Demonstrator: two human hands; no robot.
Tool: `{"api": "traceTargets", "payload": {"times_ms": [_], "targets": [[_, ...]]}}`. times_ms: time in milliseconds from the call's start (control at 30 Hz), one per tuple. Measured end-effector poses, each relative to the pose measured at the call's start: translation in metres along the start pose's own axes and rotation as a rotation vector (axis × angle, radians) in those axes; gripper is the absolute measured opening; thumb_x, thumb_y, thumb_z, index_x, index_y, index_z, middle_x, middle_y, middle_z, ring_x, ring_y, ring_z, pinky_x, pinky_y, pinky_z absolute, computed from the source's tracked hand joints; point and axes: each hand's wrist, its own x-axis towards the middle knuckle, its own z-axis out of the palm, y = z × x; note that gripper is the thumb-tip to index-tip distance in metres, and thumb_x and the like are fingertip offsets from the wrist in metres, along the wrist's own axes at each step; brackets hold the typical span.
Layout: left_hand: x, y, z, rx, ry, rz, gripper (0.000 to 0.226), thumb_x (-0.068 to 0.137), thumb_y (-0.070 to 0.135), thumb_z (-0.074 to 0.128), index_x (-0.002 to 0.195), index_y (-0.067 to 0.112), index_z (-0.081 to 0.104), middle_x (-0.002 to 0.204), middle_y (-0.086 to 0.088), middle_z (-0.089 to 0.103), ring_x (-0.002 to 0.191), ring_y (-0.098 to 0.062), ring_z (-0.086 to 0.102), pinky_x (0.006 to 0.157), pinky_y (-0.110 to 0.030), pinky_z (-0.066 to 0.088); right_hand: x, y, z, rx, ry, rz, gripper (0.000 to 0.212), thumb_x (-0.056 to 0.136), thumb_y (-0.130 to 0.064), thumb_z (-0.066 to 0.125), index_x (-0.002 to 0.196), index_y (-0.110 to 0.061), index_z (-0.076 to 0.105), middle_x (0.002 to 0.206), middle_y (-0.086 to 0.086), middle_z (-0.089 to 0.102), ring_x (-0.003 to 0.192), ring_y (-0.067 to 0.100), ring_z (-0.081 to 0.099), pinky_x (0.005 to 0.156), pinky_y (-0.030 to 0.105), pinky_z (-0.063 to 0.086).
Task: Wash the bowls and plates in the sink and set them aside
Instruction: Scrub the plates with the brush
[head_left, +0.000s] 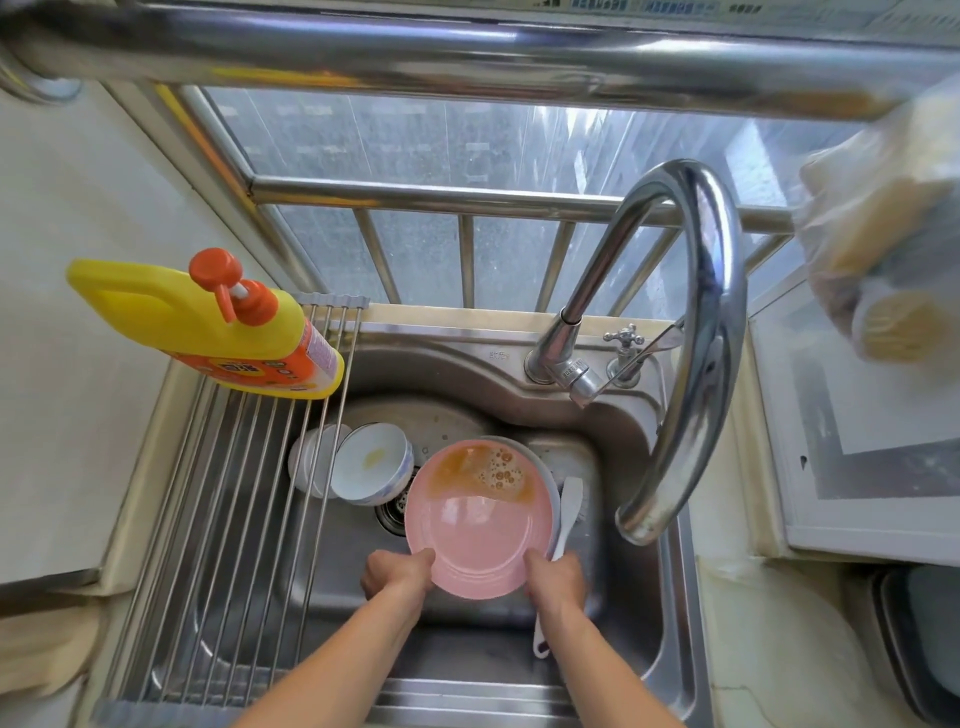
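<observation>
Both forearms reach over the sink front edge. Left hand and right hand each grip the near rim of the pink plate, thumbs on top, held tilted above the basin. Right hand also holds a white brush. Beyond left hand: two white bowls against the rack. Faucet spout overhangs beyond right hand.

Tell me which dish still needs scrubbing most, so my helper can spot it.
Look in the steel sink below the curved tap. Both hands, left hand and right hand, hold a pink plate by its near rim. Unlike the white bowls to its left, it is pink, with brown, bubbly liquid at its far edge.
</observation>
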Motion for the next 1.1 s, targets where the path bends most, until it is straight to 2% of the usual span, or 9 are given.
{"api": "traceTargets", "payload": {"times_ms": [167,433,533,633,700,800,900,1033,1100], "targets": [[0.010,-0.009,0.014,-0.082,-0.009,-0.035,0.034,0.062,0.017,0.086,0.081,-0.006,0.070,0.071,-0.014,0.072,0.063,-0.031,0.073,0.071,-0.046,0.064,0.005,0.003,0.013,0.100,0.023,0.148,0.024,0.076,-0.017,0.076,0.093,-0.001,0.069,0.087,0.016,0.075,0.080,0.033,0.072,0.055,0.027,0.051],[-0.011,0.001,0.008,-0.088,-0.025,-0.076,0.029,0.070,0.016,0.082,0.086,-0.006,0.071,0.077,-0.017,0.073,0.063,-0.028,0.072,0.066,-0.034,0.062,0.007,0.005,0.020,0.178,0.093,0.200,0.028,0.081,-0.019,0.077,0.096,0.004,0.068,0.095,0.022,0.072,0.089,0.042,0.069,0.079,0.043,0.060],[-0.008,-0.003,0.012,-0.050,-0.034,-0.059,0.031,0.070,0.020,0.079,0.088,-0.004,0.072,0.077,-0.016,0.073,0.068,-0.030,0.072,0.073,-0.038,0.062,0.008,0.006,0.025,0.172,0.108,0.213,0.028,0.081,-0.021,0.079,0.091,0.001,0.064,0.099,0.023,0.072,0.091,0.044,0.070,0.083,0.048,0.060],[0.004,-0.006,0.017,-0.003,-0.072,-0.015,0.039,0.065,0.031,0.071,0.090,0.002,0.073,0.083,-0.013,0.074,0.076,-0.033,0.072,0.079,-0.042,0.062,0.007,0.002,0.023,0.149,0.101,0.192,0.031,0.086,-0.023,0.075,0.102,0.003,0.068,0.103,0.022,0.073,0.096,0.043,0.069,0.085,0.045,0.058],[0.003,-0.002,0.015,-0.010,-0.134,0.008,0.044,0.062,0.032,0.063,0.096,0.005,0.073,0.088,-0.011,0.074,0.080,-0.034,0.072,0.079,-0.043,0.063,0.001,-0.003,0.016,0.119,0.119,0.131,0.031,0.089,-0.024,0.069,0.107,0.000,0.067,0.107,0.022,0.072,0.100,0.044,0.067,0.086,0.044,0.056],[-0.015,0.006,0.006,-0.167,-0.256,0.072,0.028,0.083,0.012,0.056,0.109,0.011,0.066,0.102,-0.009,0.071,0.091,-0.033,0.070,0.067,-0.038,0.063,-0.016,-0.014,0.003,0.063,0.234,-0.060,0.025,0.091,-0.024,0.063,0.107,-0.005,0.058,0.107,0.022,0.068,0.099,0.043,0.063,0.078,0.039,0.047],[-0.021,0.010,-0.005,-0.239,-0.351,0.142,0.038,0.090,0.003,0.043,0.121,0.020,0.058,0.114,-0.007,0.068,0.097,-0.034,0.070,0.060,-0.040,0.062,-0.034,-0.019,-0.014,-0.029,0.312,-0.322,0.007,0.092,-0.023,0.056,0.097,-0.019,0.052,0.091,0.010,0.060,0.083,0.035,0.059,0.067,0.035,0.038],[-0.030,0.018,-0.024,-0.173,-0.402,0.248,0.041,0.095,-0.001,0.036,0.125,0.024,0.049,0.122,-0.005,0.059,0.108,-0.035,0.063,0.059,-0.043,0.062,-0.025,-0.007,-0.017,-0.380,0.170,-0.575,0.022,0.091,-0.038,0.052,0.095,-0.020,0.065,0.086,0.011,0.071,0.083,0.037,0.066,0.062,0.040,0.048],[-0.032,0.023,-0.030,-0.119,-0.403,0.308,0.042,0.096,-0.003,0.033,0.123,0.026,0.047,0.122,-0.005,0.056,0.109,-0.033,0.059,0.058,-0.044,0.062,-0.019,-0.003,-0.019,-0.581,0.048,-0.699,0.035,0.089,-0.040,0.043,0.112,-0.026,0.066,0.091,0.010,0.072,0.087,0.035,0.068,0.069,0.044,0.053]]}}
